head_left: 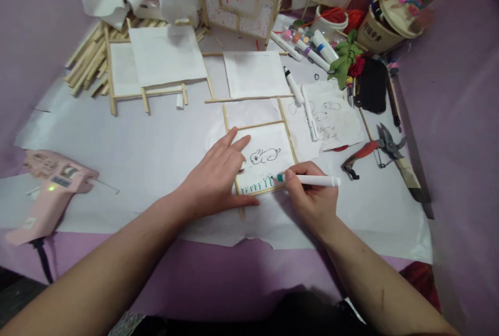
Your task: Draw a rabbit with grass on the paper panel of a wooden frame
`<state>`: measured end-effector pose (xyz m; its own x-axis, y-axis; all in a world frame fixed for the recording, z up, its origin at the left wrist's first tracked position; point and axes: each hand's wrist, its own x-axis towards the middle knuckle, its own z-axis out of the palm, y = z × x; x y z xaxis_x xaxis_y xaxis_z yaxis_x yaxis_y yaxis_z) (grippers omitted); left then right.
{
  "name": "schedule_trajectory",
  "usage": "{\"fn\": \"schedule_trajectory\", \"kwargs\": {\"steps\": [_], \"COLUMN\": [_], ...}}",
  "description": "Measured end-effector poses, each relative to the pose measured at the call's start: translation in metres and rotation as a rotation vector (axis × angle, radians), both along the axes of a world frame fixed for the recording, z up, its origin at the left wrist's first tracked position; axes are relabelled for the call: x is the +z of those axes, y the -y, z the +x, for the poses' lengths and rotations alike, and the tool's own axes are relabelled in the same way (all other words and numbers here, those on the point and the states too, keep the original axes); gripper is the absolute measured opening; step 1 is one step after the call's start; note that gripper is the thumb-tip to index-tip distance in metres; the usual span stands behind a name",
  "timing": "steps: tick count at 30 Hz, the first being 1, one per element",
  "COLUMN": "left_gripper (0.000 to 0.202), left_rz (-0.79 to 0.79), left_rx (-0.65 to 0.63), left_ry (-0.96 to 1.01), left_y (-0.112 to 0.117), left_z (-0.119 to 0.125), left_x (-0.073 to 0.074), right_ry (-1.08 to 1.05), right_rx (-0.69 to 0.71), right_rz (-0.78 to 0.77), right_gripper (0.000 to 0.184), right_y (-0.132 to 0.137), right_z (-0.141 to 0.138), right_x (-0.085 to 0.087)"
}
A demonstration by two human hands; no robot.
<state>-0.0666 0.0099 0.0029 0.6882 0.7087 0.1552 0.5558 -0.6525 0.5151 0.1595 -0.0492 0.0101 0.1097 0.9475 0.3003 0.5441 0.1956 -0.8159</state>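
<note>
My left hand lies flat with fingers spread on the left side of a small paper panel framed by thin wooden sticks. A rabbit is drawn on the panel in black, and green grass marks run along its lower edge. My right hand is closed on a white marker with a green tip. The tip touches the paper at the right end of the grass marks.
A pink glue gun lies at the left. Red-handled pruning shears lie to the right, near a sheet with rabbit sketches and several markers. More stick frames with paper, a stick pile and lantern panels stand behind.
</note>
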Motion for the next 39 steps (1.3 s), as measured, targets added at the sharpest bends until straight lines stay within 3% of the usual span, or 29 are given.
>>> {"fn": "schedule_trajectory", "kwargs": {"steps": [9,16,39], "left_gripper": [0.062,0.060,0.063], "left_rz": [0.017,0.025,0.048], "left_rx": [-0.004,-0.005,-0.008], "left_ry": [-0.001,-0.001,-0.015], "left_y": [-0.0004,0.0005,0.0005], "left_z": [-0.0003,-0.0007,0.0000], "left_x": [-0.0018,-0.0010,-0.0007], "right_ry": [-0.065,-0.022,-0.005], "right_rx": [0.028,0.145,0.118], "right_rz": [0.044,0.052,0.075], "right_gripper": [0.018,0.016,0.017], "right_y": [0.0024,0.0007,0.0010], "right_z": [0.0022,0.0014,0.0003], "right_x": [-0.0014,0.0020,0.0013]}}
